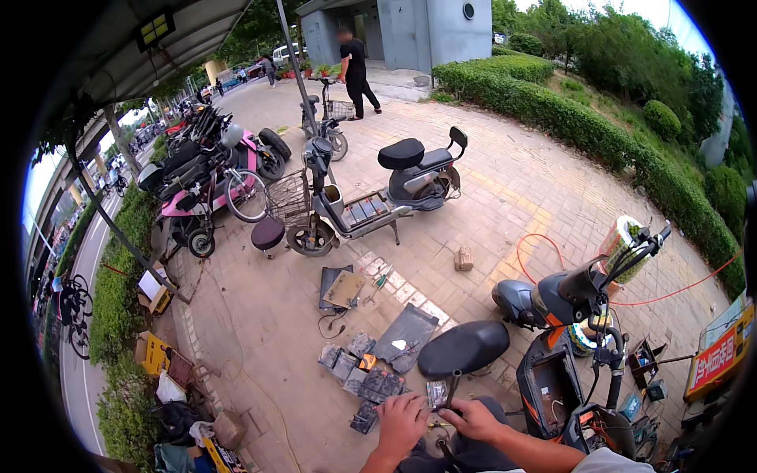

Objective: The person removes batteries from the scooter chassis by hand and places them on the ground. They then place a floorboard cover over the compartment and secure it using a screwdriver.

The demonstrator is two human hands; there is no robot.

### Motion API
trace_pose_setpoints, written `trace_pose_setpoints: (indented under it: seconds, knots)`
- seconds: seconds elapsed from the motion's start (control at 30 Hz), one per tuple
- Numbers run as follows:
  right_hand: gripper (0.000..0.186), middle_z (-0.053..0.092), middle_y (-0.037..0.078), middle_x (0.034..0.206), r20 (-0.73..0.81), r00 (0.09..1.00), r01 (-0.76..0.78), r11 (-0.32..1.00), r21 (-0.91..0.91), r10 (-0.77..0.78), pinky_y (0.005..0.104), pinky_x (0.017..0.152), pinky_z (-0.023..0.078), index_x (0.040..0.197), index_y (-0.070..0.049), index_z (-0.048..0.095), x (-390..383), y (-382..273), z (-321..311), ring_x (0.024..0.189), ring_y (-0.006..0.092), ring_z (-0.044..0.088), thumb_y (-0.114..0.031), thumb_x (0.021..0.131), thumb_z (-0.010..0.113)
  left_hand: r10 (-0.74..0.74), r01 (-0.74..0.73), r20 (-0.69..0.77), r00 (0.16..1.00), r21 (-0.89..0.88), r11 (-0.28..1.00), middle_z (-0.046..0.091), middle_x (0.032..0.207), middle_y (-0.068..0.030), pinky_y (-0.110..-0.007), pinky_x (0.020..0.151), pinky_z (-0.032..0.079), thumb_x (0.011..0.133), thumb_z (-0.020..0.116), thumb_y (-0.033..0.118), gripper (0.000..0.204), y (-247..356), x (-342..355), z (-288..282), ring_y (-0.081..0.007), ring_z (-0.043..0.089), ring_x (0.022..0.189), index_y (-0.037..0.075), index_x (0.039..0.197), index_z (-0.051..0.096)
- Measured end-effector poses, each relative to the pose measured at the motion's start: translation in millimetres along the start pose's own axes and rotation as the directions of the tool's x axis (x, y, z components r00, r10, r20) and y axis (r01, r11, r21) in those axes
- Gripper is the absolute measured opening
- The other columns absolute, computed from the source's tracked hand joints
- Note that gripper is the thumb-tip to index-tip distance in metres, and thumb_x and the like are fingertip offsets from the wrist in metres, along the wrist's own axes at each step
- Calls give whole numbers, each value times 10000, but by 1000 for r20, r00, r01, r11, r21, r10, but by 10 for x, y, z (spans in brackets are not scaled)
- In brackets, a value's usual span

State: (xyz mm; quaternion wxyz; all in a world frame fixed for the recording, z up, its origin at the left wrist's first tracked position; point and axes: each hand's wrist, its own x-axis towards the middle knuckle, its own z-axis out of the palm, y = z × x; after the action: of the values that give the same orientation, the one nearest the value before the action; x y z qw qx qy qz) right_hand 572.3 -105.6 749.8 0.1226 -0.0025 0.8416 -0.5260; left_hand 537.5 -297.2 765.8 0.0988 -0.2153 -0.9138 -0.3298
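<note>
Near the bottom centre, my left hand point(400, 420) has its fingers apart and slightly bent, fingertips beside a small silvery, flat-looking piece point(436, 392). I cannot make out what that piece is. My right hand point(475, 419) is closed around the lower end of a dark rod point(454, 381) that sticks up just right of the piece. Both hands are close together above my lap. Left of them, several dark battery blocks point(380, 386) lie on the paving. A black scooter seat point(464, 348) is just beyond my hands.
A partly stripped scooter point(552, 378) stands close on my right. Ahead are a grey scooter point(378, 205) with an exposed battery bay, a grey panel point(406, 335), a cardboard piece point(344, 289) and a brick point(464, 258). A red hose point(670, 296) crosses the paving. A person point(356, 71) walks farther off.
</note>
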Motion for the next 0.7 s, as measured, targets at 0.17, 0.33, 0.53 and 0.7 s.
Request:
trace_pose_setpoints:
  seconds: [0.17,0.33,0.53,0.7]
  knots:
    - [244,586,110,632,-64,997,43,999,7,-43,314,536,440,947,-32,666,997,-280,-738,538,159,536,-269,891,650,12,-24,92,996,134,991,647,972,4,-402,844,366,841,641,269,216,-852,852,-201,-220,552,986,149,1017,672]
    - [244,581,62,648,-66,997,-23,987,156,34,286,557,436,964,19,656,2299,-116,-1335,597,92,503,-215,903,624,-203,243,223,954,-170,955,664,917,-71,-374,832,438,819,681,255,248,-1413,1830,-29,-271,598,894,109,1019,677]
    - [322,601,142,679,235,972,7,1000,-24,-2,330,585,455,945,11,650,4536,668,-2163,603,174,555,-307,916,613,-473,573,386,792,-205,793,663,1068,-195,-376,898,474,907,605,234,293,-1920,3241,1401,-276,638,989,46,1129,641]
    - [424,618,301,914,331,935,-72,983,-168,125,493,754,468,923,0,599,6623,1283,-3115,889,424,617,-419,903,540,-451,648,544,708,-246,721,661,1018,-188,-392,886,472,895,614,253,304,-2566,5316,2491,-344,613,970,13,1079,648]
